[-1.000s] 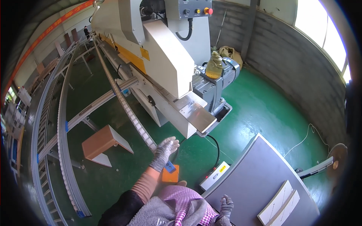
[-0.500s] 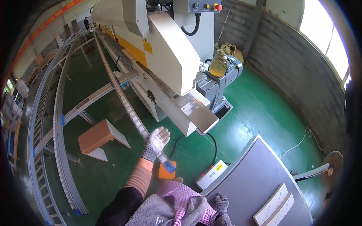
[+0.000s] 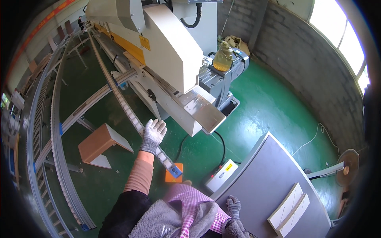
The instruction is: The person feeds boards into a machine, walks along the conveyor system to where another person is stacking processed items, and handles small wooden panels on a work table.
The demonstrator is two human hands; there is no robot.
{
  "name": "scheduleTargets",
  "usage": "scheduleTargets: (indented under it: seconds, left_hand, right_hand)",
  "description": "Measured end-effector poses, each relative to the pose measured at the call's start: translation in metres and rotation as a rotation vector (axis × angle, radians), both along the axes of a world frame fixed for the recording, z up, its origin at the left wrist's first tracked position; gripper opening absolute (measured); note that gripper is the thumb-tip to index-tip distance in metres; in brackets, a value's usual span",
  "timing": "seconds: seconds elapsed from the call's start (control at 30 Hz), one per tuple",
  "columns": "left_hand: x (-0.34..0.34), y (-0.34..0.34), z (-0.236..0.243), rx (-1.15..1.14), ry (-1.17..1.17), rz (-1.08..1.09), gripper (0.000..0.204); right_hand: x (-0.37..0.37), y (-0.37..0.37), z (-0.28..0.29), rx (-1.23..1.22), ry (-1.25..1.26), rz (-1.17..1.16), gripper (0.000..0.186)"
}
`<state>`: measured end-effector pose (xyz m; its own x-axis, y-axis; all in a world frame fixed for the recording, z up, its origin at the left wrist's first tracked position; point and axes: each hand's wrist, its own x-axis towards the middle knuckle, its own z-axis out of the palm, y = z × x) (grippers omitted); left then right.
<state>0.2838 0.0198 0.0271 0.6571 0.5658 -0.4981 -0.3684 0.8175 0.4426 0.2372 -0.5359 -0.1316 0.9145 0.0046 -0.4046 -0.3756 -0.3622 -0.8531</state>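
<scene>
My left hand (image 3: pixel 154 134), in a grey-and-white knit glove, reaches forward over a narrow roller rail (image 3: pixel 129 113). Its fingers are stretched out and slightly apart, with nothing in them; whether the palm touches the rail I cannot tell. At my right side, my right hand (image 3: pixel 233 207), in a similar glove, is by the near edge of a grey-topped table (image 3: pixel 262 178). Its fingers look loosely extended and hold nothing visible. Ahead stands a large cream-coloured machine (image 3: pixel 170 47), its metal end plate (image 3: pixel 205 113) beyond my left hand.
Two pale strips (image 3: pixel 289 210) lie on the table. Below it sits a white box (image 3: pixel 222 174); an orange block (image 3: pixel 173 177) is near the rail's blue end. An angled brown panel (image 3: pixel 101 144) stands on the floor. Curved roller tracks (image 3: pixel 59 158) run along the left. A yellowish bottle (image 3: pixel 223 59) tops the motor.
My left hand has shifted a little left and forward along the rail, fingers still outstretched. The view has tilted slightly, moving the machine up and left. My right hand stays by the table edge.
</scene>
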Motion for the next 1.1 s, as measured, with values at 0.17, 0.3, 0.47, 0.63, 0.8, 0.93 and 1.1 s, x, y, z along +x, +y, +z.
scheduleTargets:
  seconds: [0.17,0.3,0.47,0.63,0.8,0.93,1.1]
  left_hand:
    - [0.019,0.015,0.000,0.038,-0.024,-0.004,0.055]
    - [0.036,0.024,0.003,0.063,-0.026,-0.024,0.061]
    - [0.055,0.041,-0.003,0.117,0.007,-0.045,0.068]
    - [0.083,0.055,-0.012,0.142,0.073,-0.072,0.079]
    - [0.115,0.063,-0.015,0.140,0.149,-0.097,0.091]
    - [0.144,0.062,-0.018,0.050,0.288,-0.129,0.092]
    - [0.173,0.061,-0.040,-0.007,0.404,-0.185,0.070]
  right_hand:
    - [0.000,0.006,0.010,0.099,0.101,-0.079,0.023]
    - [0.001,0.012,0.024,0.077,0.086,-0.081,0.023]
    - [-0.001,0.013,0.025,0.055,0.098,-0.081,0.023]
    - [-0.004,0.012,0.018,0.080,0.058,-0.091,0.022]
    - [-0.005,0.016,0.028,0.048,0.043,-0.103,0.021]
    - [-0.008,0.013,0.023,0.058,0.035,-0.126,0.023]
    - [-0.011,0.005,0.006,0.021,0.010,-0.102,0.026]
